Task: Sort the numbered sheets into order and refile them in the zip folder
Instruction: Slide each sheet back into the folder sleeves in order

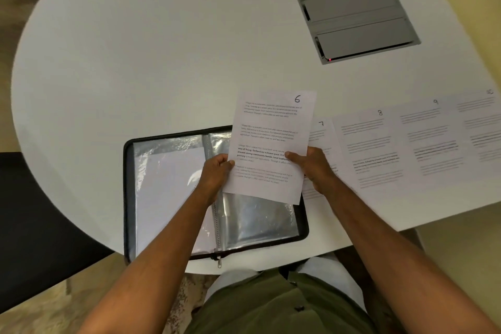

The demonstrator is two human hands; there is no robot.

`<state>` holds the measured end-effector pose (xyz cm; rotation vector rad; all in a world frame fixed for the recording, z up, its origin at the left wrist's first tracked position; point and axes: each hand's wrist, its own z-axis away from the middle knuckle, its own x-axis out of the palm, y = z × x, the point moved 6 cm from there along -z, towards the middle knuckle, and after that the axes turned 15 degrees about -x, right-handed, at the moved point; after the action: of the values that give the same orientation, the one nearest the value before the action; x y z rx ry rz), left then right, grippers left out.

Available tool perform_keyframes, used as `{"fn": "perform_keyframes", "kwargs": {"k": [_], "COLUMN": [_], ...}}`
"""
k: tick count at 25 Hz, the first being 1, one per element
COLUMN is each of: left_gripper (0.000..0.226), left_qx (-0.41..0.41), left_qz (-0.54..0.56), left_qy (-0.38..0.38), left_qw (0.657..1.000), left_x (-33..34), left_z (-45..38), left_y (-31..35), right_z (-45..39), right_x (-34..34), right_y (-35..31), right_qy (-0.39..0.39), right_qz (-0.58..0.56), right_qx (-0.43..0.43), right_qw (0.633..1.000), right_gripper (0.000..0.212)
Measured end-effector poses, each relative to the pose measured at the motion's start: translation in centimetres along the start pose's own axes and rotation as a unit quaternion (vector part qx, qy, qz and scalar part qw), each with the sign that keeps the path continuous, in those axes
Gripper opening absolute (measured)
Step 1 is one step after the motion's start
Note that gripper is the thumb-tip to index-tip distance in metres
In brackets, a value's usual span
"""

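Both hands' grip [217, 168] [311, 165] holds sheet 6 [271, 127]

White round-ended table [162, 49], flush grey hatch [357, 22].
Open zip folder [168, 198] and sheets 7 [321, 133], 8 [371, 149], 9 [431, 138] lie flat on it.

Sheet 6 [271, 144] hides most of sheet 7 [321, 130]

I read a handwritten 6 on the sheet [271, 144] held over the zip folder, then 7 [321, 124], 8 [380, 112] and 9 [435, 102] on sheets lying along the tabltop's right side, their printed paragraphs too blurred to read.
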<state>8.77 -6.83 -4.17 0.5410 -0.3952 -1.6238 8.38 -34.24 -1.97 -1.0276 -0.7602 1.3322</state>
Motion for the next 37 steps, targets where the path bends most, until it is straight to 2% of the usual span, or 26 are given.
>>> {"fn": "perform_keyframes", "kwargs": {"k": [2, 4, 6, 9, 11, 13, 14, 17, 19, 22, 25, 27, 32, 37], "left_gripper": [0.02, 0.027, 0.039, 0.059, 0.056, 0.059, 0.059, 0.058, 0.054, 0.038, 0.023, 0.02, 0.014, 0.016], "left_qx": [0.042, 0.095, 0.161, 0.199, 0.199, 0.225, 0.232, 0.252, 0.265, 0.282, 0.3, 0.319, 0.36, 0.347], "left_qz": [-0.079, -0.205, -0.337, -0.467, -0.534, -0.583, -0.59, -0.588, -0.588, -0.586, -0.571, -0.569, -0.56, -0.579], "left_qy": [0.04, 0.09, 0.121, 0.129, 0.119, 0.144, 0.16, 0.187, 0.182, 0.183, 0.193, 0.199, 0.166, 0.118], "left_qw": [0.995, 0.97, 0.92, 0.852, 0.813, 0.767, 0.757, 0.745, 0.742, 0.737, 0.739, 0.731, 0.727, 0.729], "left_x": [-0.9, -1.9, -2.0, -1.1, 0.0, 0.8, 0.9, 1.2, 1.3, 1.1, 0.6, 0.5, 0.4, 1.0], "left_z": [-1.5, -3.2, -5.3, -7.4, -7.3, -7.2, -7.0, -6.6, -6.5, -6.5, -6.7, -6.7, -6.9, -7.9], "left_y": [0.4, 1.4, 2.7, 3.7, 3.8, 3.3, 3.1, 1.7, 1.5, 1.9, 2.2, 2.7, 3.8, 4.8], "right_z": [0.2, 0.2, 0.2, -0.1, -0.3, -0.6, -0.7, -0.5, -0.2, 0.3, 0.5, 0.4, -0.5, -2.9], "right_x": [-0.3, -0.9, -1.4, -1.6, -1.8, -1.8, -1.9, -2.4, -2.8, -3.0, -2.8, -2.5, -2.3, -2.1], "right_y": [0.0, 0.2, 0.6, 0.5, 0.5, 0.5, 0.5, 0.3, 0.2, -0.2, -0.7, -1.0, -1.6, -2.2], "right_qy": [0.029, 0.067, 0.103, 0.124, 0.128, 0.131, 0.133, 0.146, 0.159, 0.173, 0.184, 0.185, 0.199, 0.221], "right_qz": [0.009, 0.018, 0.026, 0.039, 0.046, 0.051, 0.053, 0.046, 0.037, 0.023, -0.003, -0.009, -0.031, -0.085], "right_qx": [-0.017, -0.022, -0.019, -0.026, -0.028, -0.026, -0.024, -0.024, -0.03, -0.04, -0.045, -0.046, -0.046, -0.036], "right_qw": [0.999, 0.997, 0.994, 0.991, 0.99, 0.99, 0.989, 0.988, 0.986, 0.984, 0.982, 0.982, 0.978, 0.971], "right_gripper": [0.039, 0.036, 0.037, 0.041, 0.04, 0.038, 0.036, 0.022, 0.023, 0.031, 0.018, 0.016, 0.018, 0.04]}}
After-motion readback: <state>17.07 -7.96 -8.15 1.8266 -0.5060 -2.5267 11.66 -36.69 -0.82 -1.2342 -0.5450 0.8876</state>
